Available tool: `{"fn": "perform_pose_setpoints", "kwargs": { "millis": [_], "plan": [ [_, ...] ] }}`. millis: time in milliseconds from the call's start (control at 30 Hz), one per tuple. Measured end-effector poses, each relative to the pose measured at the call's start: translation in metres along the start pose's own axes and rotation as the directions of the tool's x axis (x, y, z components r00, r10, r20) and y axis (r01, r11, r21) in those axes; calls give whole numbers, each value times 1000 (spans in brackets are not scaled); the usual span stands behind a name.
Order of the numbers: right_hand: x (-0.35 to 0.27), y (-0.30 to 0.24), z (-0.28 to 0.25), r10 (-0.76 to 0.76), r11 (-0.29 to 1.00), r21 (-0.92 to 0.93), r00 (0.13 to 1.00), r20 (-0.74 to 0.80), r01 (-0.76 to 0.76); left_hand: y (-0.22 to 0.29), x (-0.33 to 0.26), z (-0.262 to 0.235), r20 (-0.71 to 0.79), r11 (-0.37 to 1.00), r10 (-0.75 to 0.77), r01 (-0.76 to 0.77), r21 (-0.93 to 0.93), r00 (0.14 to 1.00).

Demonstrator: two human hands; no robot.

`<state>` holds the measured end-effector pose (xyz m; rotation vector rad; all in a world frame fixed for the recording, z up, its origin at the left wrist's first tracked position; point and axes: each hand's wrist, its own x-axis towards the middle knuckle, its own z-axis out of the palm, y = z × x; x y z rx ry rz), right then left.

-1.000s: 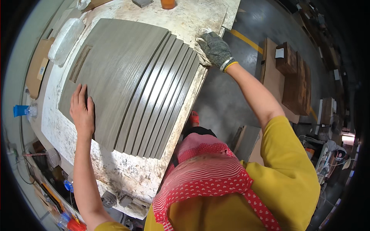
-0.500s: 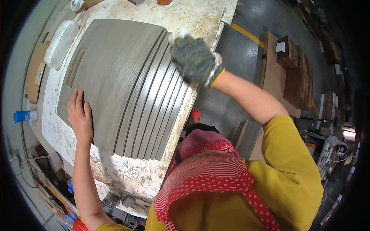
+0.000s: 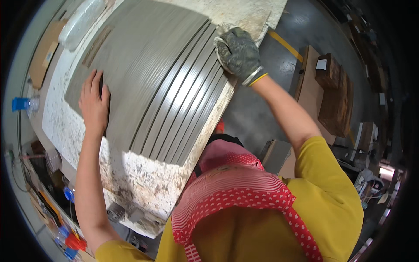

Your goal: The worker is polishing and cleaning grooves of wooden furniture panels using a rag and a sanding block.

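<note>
Presently: grey ribbed panel (image 3: 148, 83) lying flat on the speckled stone counter (image 3: 144, 179), strips overlapping at its right side. Left hand (image 3: 94, 105), bare, fingers spread, presses flat on the panel's left portion. Right hand (image 3: 238, 52), gloved, curls over the far right edge; alignment appears partway, nothing lifted.

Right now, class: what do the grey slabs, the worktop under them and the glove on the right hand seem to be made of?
Grey slabs: likely ceramic or stone tile, matt, with faint streaks; thin, flat and stacked in staggered edges.
Worktop: probably board or stone, rough and crusted with pale speckled residue.
Glove on the right hand: knitted fabric with what looks like a grey coated palm, yellow-edged cuff.
</note>
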<state>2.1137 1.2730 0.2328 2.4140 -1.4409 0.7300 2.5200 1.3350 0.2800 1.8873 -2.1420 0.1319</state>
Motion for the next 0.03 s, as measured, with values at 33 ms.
{"fn": "perform_pose_setpoints", "kwargs": {
  "millis": [33],
  "plan": [
    [7, -39, -16, 235, 972, -32, 961, 144, -233, -9, -1, 4, -7, 1000, 1, -1, 4, 1000]
  ]
}}
